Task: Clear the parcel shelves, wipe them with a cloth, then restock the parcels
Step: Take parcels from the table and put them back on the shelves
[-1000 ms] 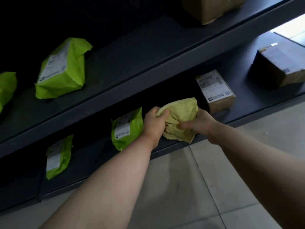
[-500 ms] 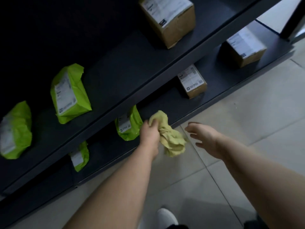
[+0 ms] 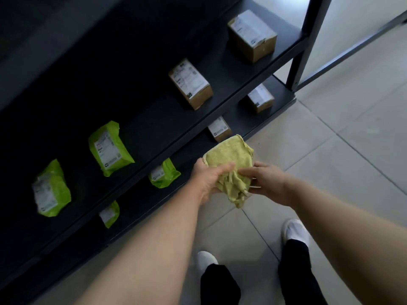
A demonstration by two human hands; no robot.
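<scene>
- Found left hand [image 3: 210, 179] wrapped round bunched yellow cloth [image 3: 231, 158], thumb across.
- Found right hand [image 3: 267, 183] pinching its lower folds.
- Noted green parcels [image 3: 110, 148], boxes [image 3: 190, 83] on dark shelves [image 3: 149, 115].

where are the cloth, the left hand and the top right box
cloth [image 3: 229, 156]: head view, upper fold
left hand [image 3: 207, 178]: head view, near thumb base
top right box [image 3: 248, 28]: head view, its label
</scene>
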